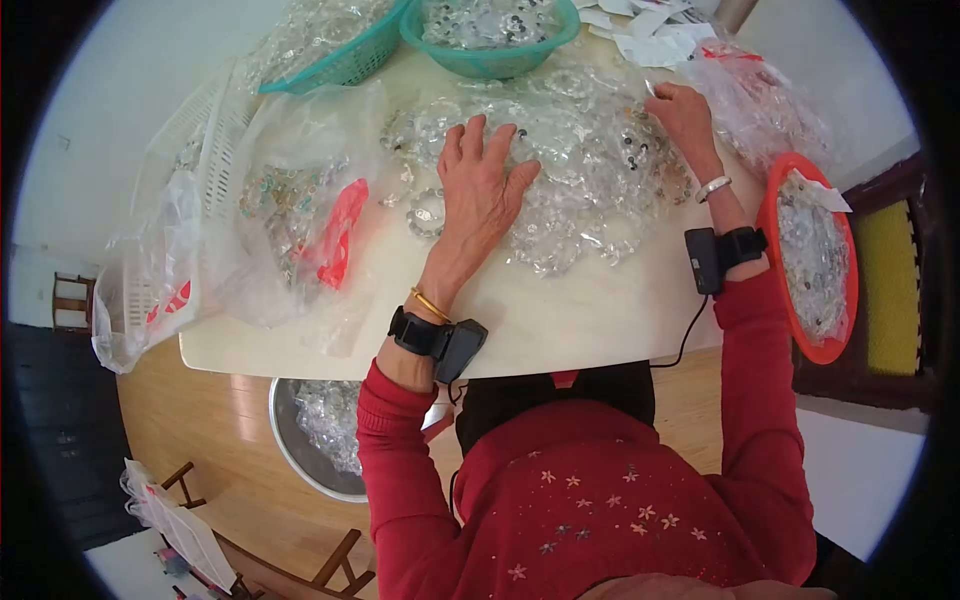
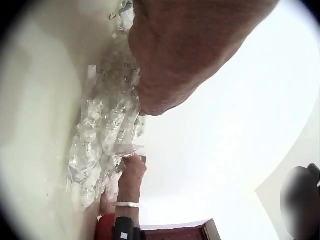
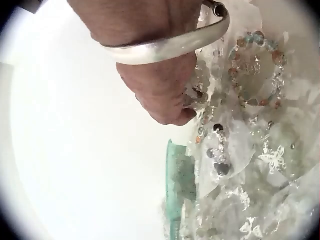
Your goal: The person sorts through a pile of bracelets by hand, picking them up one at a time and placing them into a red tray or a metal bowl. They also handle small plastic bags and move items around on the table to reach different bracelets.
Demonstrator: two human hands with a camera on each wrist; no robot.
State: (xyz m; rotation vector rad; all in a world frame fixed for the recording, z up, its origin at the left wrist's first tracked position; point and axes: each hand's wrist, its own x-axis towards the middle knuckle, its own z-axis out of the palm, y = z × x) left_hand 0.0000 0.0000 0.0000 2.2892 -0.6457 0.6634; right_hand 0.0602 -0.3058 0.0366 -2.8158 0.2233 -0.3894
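A spread pile of beaded bracelets in clear plastic bags [image 1: 570,215] covers the middle of the pale table [image 1: 330,340]. Over the left part of it my left hand [image 1: 480,190] reaches palm down, fingers spread and lightly bent, nothing gripped. At the pile's far right edge, my right hand [image 1: 688,120] has its fingers curled and pinches a small clear bag [image 2: 125,149] at the fingertips. The fingertips are partly hidden in the right wrist view. Close by, a bagged bracelet of orange and blue beads [image 3: 256,70] lies among the others.
Teal baskets [image 1: 490,65] of bagged pieces stand at the back. To the left are a white basket [image 1: 215,140] and a plastic bag [image 1: 290,240] with bracelets. A red basin [image 1: 850,270] sits at right, a metal basin [image 1: 285,430] below the table edge. Paper scraps [image 1: 660,40] lie behind.
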